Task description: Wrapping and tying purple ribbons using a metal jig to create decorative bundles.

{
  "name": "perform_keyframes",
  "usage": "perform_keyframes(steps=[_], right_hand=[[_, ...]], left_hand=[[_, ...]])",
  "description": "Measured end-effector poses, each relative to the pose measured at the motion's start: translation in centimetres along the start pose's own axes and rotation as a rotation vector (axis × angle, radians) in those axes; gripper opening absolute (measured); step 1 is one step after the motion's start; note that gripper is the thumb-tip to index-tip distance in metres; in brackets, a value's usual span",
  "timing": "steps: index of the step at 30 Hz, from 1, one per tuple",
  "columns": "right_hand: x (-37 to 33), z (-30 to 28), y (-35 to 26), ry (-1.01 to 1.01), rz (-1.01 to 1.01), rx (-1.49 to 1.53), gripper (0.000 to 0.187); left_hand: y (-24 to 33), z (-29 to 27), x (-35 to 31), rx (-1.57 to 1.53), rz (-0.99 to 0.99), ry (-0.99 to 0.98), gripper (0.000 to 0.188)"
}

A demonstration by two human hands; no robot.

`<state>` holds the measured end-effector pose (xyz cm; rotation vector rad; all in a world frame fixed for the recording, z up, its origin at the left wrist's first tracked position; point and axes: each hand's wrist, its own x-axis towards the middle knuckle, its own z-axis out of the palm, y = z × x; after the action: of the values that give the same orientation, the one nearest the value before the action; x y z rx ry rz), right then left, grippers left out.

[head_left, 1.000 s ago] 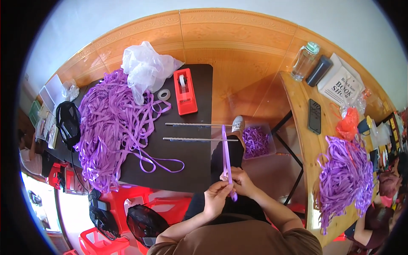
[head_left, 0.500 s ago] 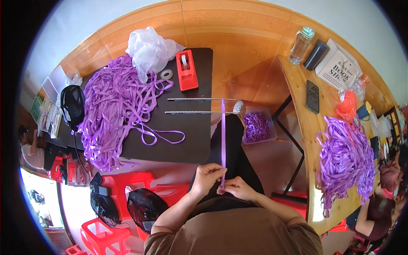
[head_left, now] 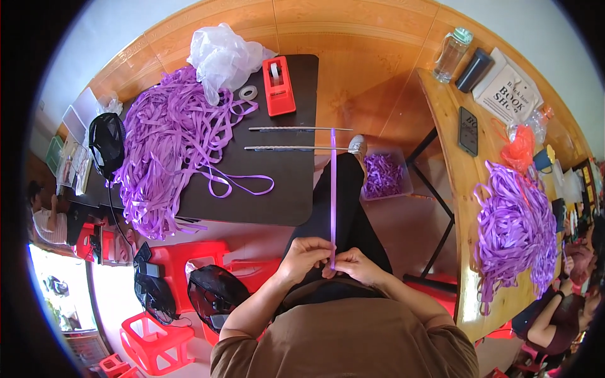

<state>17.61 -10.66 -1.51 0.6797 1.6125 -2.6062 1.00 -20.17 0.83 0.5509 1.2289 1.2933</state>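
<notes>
A narrow purple ribbon (head_left: 333, 195) is stretched over my lap between my hands and two thin sticks. The far stick (head_left: 277, 129) and the near stick (head_left: 277, 148) lie on the dark table and jut past its right edge, where the ribbon's far end meets them. My left hand (head_left: 305, 259) pinches the ribbon near its close end. Beside it, almost touching, my right hand (head_left: 358, 267) is closed on the same end; the fingertips partly hide what lies between them.
The dark table (head_left: 277, 208) carries a heap of purple ribbons (head_left: 167, 145), a red tape dispenser (head_left: 279, 88), a tape roll and a white plastic bag. A wooden table (head_left: 441, 126) at right holds another ribbon heap (head_left: 513, 227), bottles and a phone. Ribbon pieces fill a floor bin. Red stools stand left.
My hands have drawn closer together at the ribbon's near end, the right one rising slightly toward the left. The whole scene has shifted a little upward in view.
</notes>
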Motion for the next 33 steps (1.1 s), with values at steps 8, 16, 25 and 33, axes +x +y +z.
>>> perform_keyframes(steps=[8,16,25,33], right_hand=[[0.1,0.0,-0.2,-0.007,-0.012,0.001,0.020],[-0.1,-0.3,-0.5,-0.012,-0.005,0.018,0.020],[-0.1,-2.7,-0.9,-0.163,-0.083,-0.199,0.020],[0.5,-3.4,-2.5,-0.298,-0.121,-0.334,0.021]], left_hand=[[1.5,0.5,-0.8,-0.020,-0.034,-0.156,0.008],[0.3,2.1,2.3,0.052,0.214,0.192,0.006],[0.5,3.6,8.3,-0.222,0.277,0.320,0.013],[1.7,5.4,9.9,-0.340,0.448,0.416,0.015]])
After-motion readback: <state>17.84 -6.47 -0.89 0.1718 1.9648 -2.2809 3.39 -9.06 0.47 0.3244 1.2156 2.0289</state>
